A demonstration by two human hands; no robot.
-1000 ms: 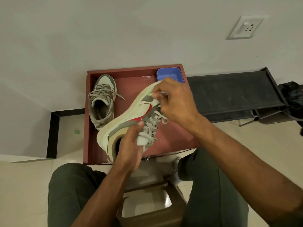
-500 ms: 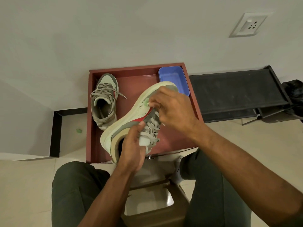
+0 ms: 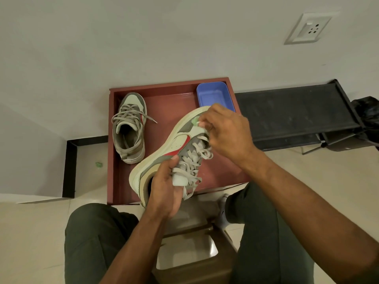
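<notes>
My left hand grips a cream, grey and red sneaker by its heel and collar, with the thumb on the side, and holds it tilted over a dark red tray. At the shoe's toe side, my right hand pinches a small pale green and white object against the upper. Most of that object is hidden by my fingers. The laces hang loose. The matching sneaker stands upright in the tray's left part, toe toward the wall.
A blue plastic tub sits in the tray's far right corner. A low black rack stands to the right along the wall, with a black bag beyond it. A brown stool shows between my knees. A small green scrap lies on the floor.
My right hand has shifted slightly along the toe area of the held sneaker. My left hand keeps the same grip, and the other shoe has not moved.
</notes>
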